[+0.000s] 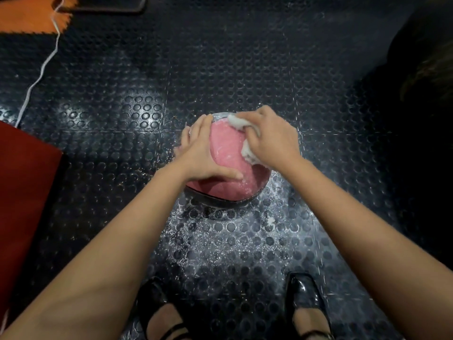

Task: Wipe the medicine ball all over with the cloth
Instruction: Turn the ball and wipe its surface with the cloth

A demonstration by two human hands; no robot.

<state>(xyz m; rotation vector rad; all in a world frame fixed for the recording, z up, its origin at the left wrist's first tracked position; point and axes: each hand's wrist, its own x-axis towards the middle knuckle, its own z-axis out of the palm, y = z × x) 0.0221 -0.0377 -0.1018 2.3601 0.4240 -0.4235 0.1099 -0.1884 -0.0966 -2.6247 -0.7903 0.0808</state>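
Mid-wipe: ball steadied on floor, cloth on its far-right side

Roughly: studded black rubber floor (122, 99) carries everything. Landmark is the medicine ball (226, 165), pink with a dark band, sitting on the floor just ahead of the person's black shoes (305, 305). Left hand (202, 153) lies spread flat on the ball's left side, fingers straight, thumb across the near top, bracing it. Right hand (270, 138) is curled round a bunched white cloth (245, 138), pressing it on the ball's upper right.

Risks, as judgement: ball is round and unchocked, so a hard push could roll it out from under the bracing hand. Underside and the patch beneath the left palm may get missed unless the ball is turned. White powdery residue on the floor near the ball could re-soil it once rolled.

Around: red pad (22, 187) well left of ball; white cable (41, 67) far left; orange mat (29, 18) beyond that. Nothing blocks the wipe path.
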